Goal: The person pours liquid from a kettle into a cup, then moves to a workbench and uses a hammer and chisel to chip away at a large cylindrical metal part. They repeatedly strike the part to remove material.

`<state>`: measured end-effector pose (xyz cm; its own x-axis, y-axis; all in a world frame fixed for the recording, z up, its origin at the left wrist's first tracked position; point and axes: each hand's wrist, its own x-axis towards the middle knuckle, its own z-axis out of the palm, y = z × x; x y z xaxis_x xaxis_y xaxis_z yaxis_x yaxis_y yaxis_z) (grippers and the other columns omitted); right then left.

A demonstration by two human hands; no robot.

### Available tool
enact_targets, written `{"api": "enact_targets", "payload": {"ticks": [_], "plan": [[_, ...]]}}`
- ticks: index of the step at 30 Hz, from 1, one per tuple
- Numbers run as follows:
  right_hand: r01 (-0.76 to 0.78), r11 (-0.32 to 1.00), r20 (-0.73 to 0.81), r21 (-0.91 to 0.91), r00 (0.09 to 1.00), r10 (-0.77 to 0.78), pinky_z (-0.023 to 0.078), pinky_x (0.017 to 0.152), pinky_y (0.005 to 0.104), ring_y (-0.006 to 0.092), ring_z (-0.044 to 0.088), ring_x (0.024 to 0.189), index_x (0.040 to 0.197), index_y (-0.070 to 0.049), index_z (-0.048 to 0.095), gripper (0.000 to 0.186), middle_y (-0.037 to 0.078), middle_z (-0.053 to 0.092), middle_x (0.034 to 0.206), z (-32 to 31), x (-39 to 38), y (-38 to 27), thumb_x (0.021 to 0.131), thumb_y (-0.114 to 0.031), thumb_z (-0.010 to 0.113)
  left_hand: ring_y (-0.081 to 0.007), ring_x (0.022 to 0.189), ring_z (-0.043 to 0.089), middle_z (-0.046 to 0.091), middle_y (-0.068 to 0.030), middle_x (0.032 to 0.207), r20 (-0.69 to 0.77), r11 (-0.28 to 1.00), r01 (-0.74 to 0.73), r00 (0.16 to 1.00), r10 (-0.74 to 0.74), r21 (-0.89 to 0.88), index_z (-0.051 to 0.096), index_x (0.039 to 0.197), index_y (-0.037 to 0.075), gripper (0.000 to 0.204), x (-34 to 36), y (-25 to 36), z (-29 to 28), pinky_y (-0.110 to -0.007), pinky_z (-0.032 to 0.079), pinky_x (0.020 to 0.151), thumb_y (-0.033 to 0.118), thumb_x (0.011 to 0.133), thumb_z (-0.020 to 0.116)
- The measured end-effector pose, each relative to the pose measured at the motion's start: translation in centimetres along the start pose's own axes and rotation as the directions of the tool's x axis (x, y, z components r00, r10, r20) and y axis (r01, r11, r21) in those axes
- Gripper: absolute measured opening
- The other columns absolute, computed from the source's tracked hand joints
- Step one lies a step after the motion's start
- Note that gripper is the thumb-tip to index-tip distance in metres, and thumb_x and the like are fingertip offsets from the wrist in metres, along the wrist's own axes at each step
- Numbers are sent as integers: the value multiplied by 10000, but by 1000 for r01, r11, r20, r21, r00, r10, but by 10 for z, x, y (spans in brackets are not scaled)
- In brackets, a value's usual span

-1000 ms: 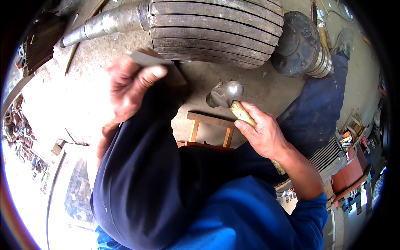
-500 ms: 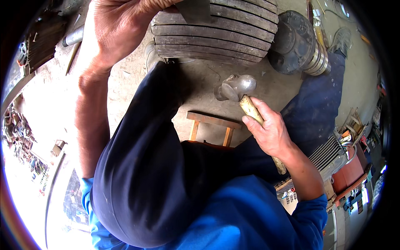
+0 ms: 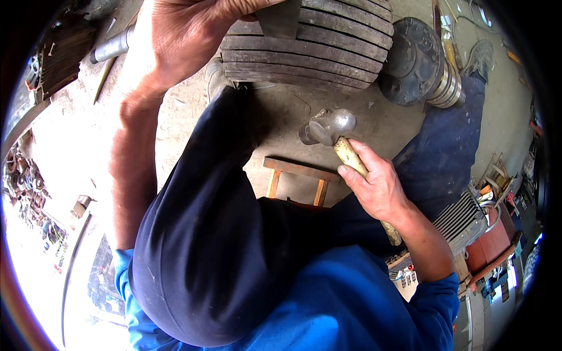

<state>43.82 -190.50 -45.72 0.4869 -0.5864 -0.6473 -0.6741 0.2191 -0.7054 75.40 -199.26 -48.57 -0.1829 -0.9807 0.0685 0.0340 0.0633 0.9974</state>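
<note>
My right hand [image 3: 379, 186] is closed round the pale wooden handle of a ball-peen hammer [image 3: 333, 126], whose steel head hangs over the floor between my legs. At the top edge my left hand [image 3: 186, 41] pinches a dark, thin, flat piece of metal [image 3: 280, 22]; part of the fingers and of the piece lies outside the picture. That piece overlaps a bulging grey-brown body with long parallel slots [image 3: 304, 55]. Whether it touches the slotted surface I cannot tell.
Right of the slotted body lies a dark flanged metal part [image 3: 413, 61] with a shiny ringed shaft. A small wooden stool [image 3: 301, 169] stands between my legs. A metal tube [image 3: 111, 47] is at the left, loose metal parts [image 3: 35, 199] beyond it, and a ribbed metal piece [image 3: 462, 219] at the right.
My left hand and the flat metal piece have shifted slightly right and down. The hammer head has moved a little left and down, still in my right hand.
</note>
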Motion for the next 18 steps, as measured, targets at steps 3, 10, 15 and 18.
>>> {"api": "enact_targets", "payload": {"ticks": [3,10,15,18], "plan": [[-18,1000,3,3,1000,18,535,758,379,318,706,833,1317,19,553,419,225,696,955,-1,1,-1,965,-172,676,-154,863,701,756,-103,939,-12,999,-33,999,33,-38,688,1078,-30,182,1,-2,1,-277,557,811,124,981,677],[-7,1000,-8,-3,1000,7,537,749,387,349,712,830,1319,18,549,421,236,697,938,-2,1,3,964,-168,677,-160,792,705,749,-107,901,-172,986,-112,976,133,127,691,1071,-36,225,-6,10,-17,-278,575,755,155,955,715],[-16,1000,5,12,1000,16,540,746,392,370,714,836,1317,13,547,420,240,694,925,-2,4,4,962,-169,678,-182,803,710,743,-118,890,-131,992,-94,988,83,-80,689,1050,-41,210,-3,5,-8,-301,575,766,143,952,715],[11,1000,-12,-9,1000,-11,540,742,395,369,713,825,1316,13,545,420,237,694,913,-2,6,5,962,-171,678,-197,840,713,740,-125,910,-81,996,-92,993,91,-4,687,1038,-42,185,-3,3,-9,-308,569,789,122,954,705]]}}
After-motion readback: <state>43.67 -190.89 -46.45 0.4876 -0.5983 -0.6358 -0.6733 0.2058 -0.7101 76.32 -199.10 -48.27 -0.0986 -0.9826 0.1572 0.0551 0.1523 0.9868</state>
